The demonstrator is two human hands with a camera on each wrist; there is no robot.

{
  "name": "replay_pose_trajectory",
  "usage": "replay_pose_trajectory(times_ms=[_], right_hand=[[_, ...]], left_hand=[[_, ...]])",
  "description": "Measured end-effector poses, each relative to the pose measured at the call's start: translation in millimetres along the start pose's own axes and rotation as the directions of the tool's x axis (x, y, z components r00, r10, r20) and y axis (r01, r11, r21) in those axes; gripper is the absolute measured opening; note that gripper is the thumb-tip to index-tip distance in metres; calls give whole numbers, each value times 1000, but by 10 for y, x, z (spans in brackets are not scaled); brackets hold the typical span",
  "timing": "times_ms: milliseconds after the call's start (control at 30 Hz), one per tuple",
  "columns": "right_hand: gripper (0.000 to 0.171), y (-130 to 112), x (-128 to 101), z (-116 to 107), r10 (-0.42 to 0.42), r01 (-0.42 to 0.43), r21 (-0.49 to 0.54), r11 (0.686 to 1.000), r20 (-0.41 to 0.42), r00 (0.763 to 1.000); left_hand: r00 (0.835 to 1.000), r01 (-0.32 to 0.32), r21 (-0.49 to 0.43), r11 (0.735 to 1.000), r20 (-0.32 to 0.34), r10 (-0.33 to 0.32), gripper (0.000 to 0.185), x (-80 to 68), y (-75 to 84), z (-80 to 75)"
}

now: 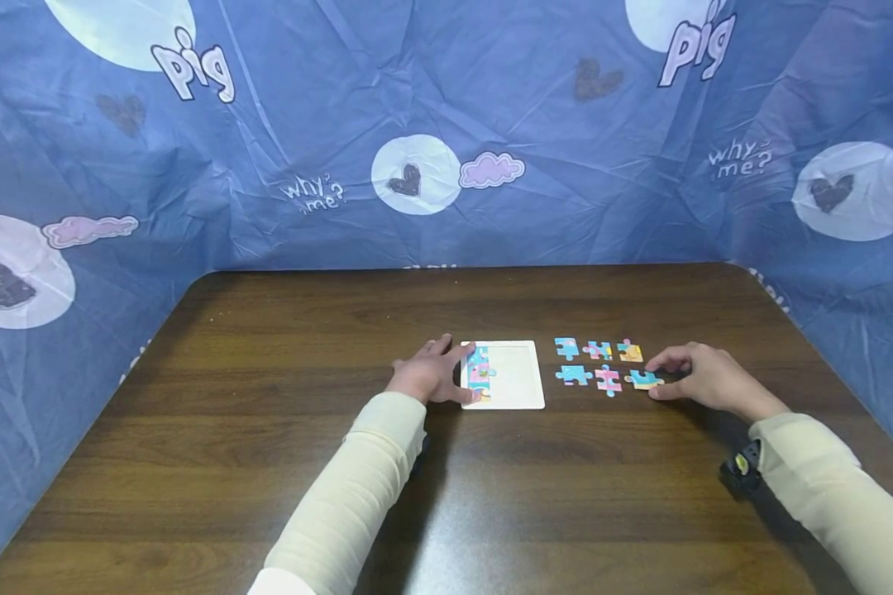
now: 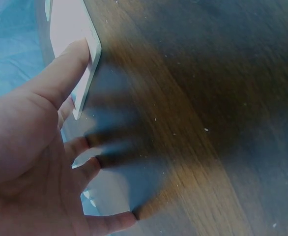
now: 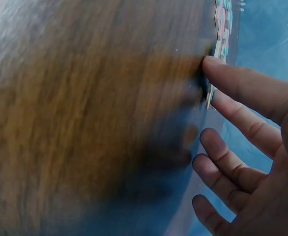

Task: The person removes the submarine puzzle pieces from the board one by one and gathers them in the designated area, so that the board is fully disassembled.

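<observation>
A white square puzzle tray [image 1: 519,382] lies flat on the table, with a joined strip of colourful pieces [image 1: 479,368] along its left side. My left hand [image 1: 430,376] rests on the tray's left edge, thumb at the near corner and forefinger at the far one, other fingers spread. In the left wrist view the thumb [image 2: 68,66] lies straight over the tray. To the right, my right hand [image 1: 709,382] pinches a blue and yellow jigsaw piece [image 1: 643,380] between thumb and forefinger. Its other fingers [image 3: 227,164] bend loosely beside the piece in the right wrist view.
Several loose jigsaw pieces lie in two rows between the tray and my right hand, among them a pink one [image 1: 608,379] and a blue one [image 1: 574,375]. Behind the brown wooden table [image 1: 342,314] hangs a blue printed cloth [image 1: 283,124].
</observation>
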State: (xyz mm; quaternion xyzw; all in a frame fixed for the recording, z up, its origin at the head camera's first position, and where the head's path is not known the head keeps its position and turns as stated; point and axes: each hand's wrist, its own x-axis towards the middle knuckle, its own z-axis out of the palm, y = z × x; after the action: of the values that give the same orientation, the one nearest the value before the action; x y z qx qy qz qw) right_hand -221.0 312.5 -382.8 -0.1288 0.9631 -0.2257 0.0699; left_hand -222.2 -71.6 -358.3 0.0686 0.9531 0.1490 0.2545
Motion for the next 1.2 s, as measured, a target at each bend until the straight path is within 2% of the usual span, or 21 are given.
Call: replay_pose_trajectory(times_ms=[300, 467, 667, 900, 1033, 1133, 1200], right_hand=[[43, 1, 17, 8, 0, 0, 6, 1000, -3, 1000], [46, -120, 26, 16, -25, 26, 31, 999, -30, 999], [42, -441, 101, 75, -67, 70, 124, 990, -26, 997], [38, -870, 288, 213, -113, 114, 265, 957, -18, 993], [36, -1089, 428, 339, -150, 143, 280, 949, 3, 989], [33, -1244, 536, 440, -178, 166, 252, 953, 24, 984], [33, -1344, 601, 499, -167, 151, 244, 958, 48, 985]], left_hand=[[1000, -2, 13, 1000, 1, 2, 82, 8, -15, 9], [1000, -2, 28, 1000, -5, 3, 83, 0, -12, 10], [1000, -4, 39, 999, -11, 4, 82, 4, -16, 4], [1000, -13, 47, 999, -27, 14, 83, -15, -13, -7], [999, -12, 44, 999, -36, 14, 83, 0, -14, 4], [999, -1, 49, 999, -38, 3, 84, 57, -32, 32], [999, 1, 52, 999, -40, 1, 84, 72, -37, 41]])
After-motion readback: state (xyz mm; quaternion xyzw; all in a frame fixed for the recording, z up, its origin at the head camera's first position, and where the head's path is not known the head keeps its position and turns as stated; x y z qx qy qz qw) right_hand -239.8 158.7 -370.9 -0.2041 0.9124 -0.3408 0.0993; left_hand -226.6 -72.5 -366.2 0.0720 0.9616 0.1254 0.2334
